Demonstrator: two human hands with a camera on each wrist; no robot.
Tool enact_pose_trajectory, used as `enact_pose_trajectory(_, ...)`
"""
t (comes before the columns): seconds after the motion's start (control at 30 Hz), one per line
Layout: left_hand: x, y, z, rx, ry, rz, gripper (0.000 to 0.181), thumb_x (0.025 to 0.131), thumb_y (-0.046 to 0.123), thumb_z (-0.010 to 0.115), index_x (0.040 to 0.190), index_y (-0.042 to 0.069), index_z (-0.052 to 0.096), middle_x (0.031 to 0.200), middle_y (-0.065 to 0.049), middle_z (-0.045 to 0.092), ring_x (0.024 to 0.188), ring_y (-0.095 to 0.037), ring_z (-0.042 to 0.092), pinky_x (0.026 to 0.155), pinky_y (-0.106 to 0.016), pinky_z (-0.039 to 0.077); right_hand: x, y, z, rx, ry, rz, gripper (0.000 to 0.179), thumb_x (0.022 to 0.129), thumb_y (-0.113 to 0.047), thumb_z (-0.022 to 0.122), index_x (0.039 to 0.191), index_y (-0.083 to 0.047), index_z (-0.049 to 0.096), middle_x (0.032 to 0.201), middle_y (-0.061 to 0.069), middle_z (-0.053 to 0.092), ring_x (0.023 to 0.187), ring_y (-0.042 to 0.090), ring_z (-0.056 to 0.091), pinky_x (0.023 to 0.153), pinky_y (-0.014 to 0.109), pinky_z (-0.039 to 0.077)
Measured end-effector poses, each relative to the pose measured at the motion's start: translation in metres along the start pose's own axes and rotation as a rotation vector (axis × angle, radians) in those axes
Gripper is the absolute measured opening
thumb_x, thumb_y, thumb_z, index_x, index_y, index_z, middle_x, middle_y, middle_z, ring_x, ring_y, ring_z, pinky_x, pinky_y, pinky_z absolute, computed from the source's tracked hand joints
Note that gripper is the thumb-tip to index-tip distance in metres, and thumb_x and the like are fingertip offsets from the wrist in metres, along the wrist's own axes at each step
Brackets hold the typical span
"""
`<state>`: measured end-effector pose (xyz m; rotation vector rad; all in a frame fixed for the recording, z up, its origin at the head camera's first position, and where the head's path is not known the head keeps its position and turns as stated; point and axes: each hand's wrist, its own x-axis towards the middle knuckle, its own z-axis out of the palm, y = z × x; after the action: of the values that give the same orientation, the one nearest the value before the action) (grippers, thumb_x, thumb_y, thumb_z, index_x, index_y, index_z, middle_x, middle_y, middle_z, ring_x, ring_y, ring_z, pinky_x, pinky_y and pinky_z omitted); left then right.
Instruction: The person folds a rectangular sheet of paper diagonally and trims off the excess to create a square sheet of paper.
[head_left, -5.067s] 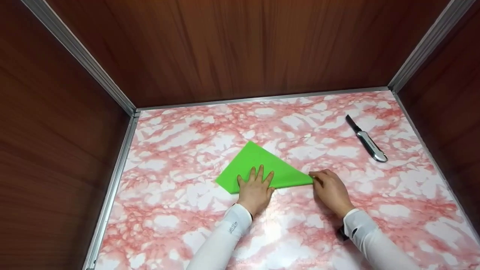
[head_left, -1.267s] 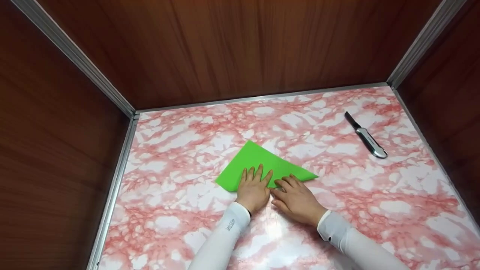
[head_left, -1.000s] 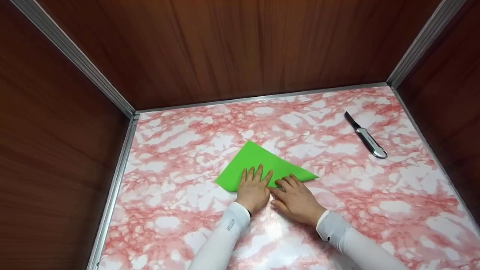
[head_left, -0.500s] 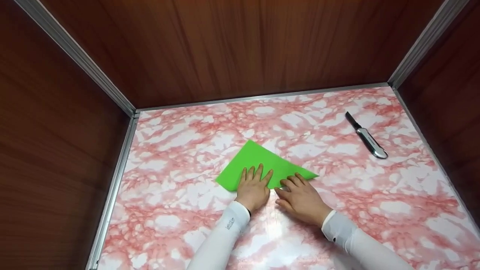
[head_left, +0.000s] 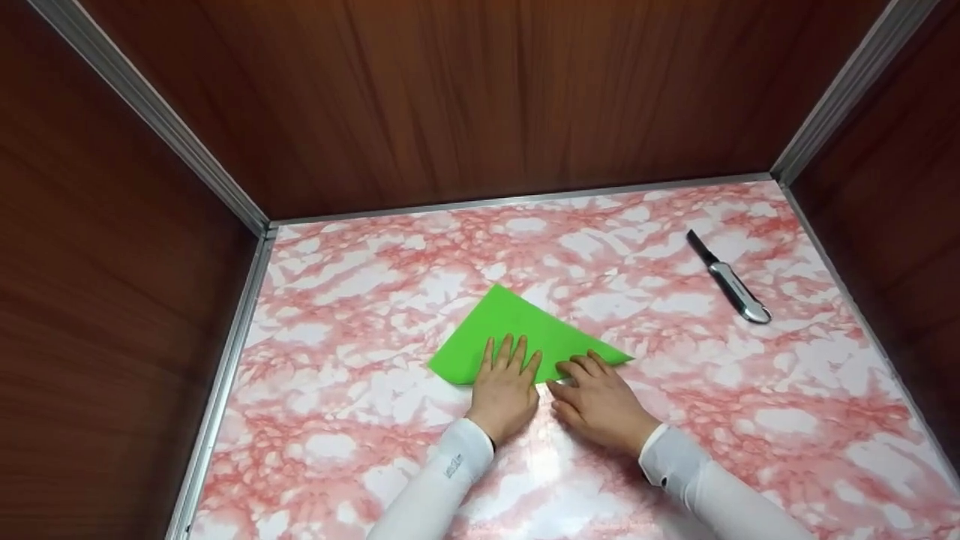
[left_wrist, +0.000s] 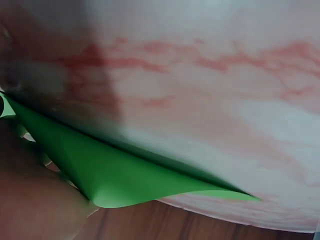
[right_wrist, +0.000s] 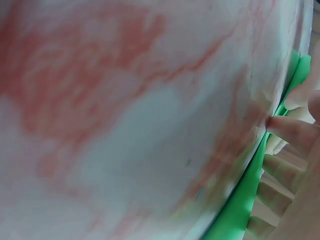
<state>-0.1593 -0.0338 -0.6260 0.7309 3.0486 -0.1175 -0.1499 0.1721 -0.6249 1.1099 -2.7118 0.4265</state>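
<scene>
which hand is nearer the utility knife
The right hand, touching the green sheet near its narrow tip; the left hand rests farther from the utility knife.

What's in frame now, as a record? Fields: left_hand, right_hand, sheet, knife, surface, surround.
left_hand: left hand, fingers spread, resting on the green sheet
right_hand: right hand, fingertips touching the sheet's near edge
sheet: green, on the table, partly covered by both hands; layer count unclear
knife: utility knife, blade exposed, lying right of the sheet, apart from both hands
surface: red-and-white marbled table
surround: brown wood-grain panels, metal edging
</scene>
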Motion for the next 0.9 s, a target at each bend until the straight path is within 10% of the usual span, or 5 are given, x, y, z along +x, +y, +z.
enact_pose_trajectory(0.33, -0.035, 0.026, 0.002, 0.034, 0.014, 0.082, 0.061, 0.099, 0.041, 0.038, 0.15, 0.008, 0.038, 0.157, -0.011, 0.027, 0.145, -0.03, 0.019, 0.115, -0.049, 0.012, 0.0, 0.003, 0.003, -0.036, 0.014, -0.006, 0.036, 0.092, -0.031, 0.058, 0.124, -0.018, 0.069, 0.127, 0.013, 0.056, 0.122, 0.036, 0.046, 0.107, 0.059, 0.024)
enact_pose_trajectory(0.67, -0.041, 0.024, 0.007, -0.149, 0.003, 0.088, 0.064, 0.099, 0.038, 0.042, 0.151, 0.002, 0.032, 0.158, -0.016, 0.023, 0.145, -0.031, 0.017, 0.114, -0.05, 0.016, -0.003, 0.0, 0.003, -0.025, 0.018, -0.001, 0.035, 0.092, -0.031, 0.06, 0.122, -0.017, 0.07, 0.127, 0.013, 0.057, 0.122, 0.036, 0.046, 0.107, 0.059, 0.025)
enact_pose_trajectory(0.9, -0.041, 0.02, 0.001, -0.197, -0.04, 0.013, 0.062, 0.099, 0.043, 0.039, 0.154, 0.015, 0.031, 0.16, -0.008, 0.02, 0.146, -0.031, 0.014, 0.104, -0.072, 0.01, -0.001, 0.0, 0.0, -0.01, -0.01, 0.022, 0.036, 0.093, -0.033, 0.06, 0.123, -0.016, 0.069, 0.13, 0.013, 0.056, 0.124, 0.035, 0.044, 0.109, 0.057, 0.023)
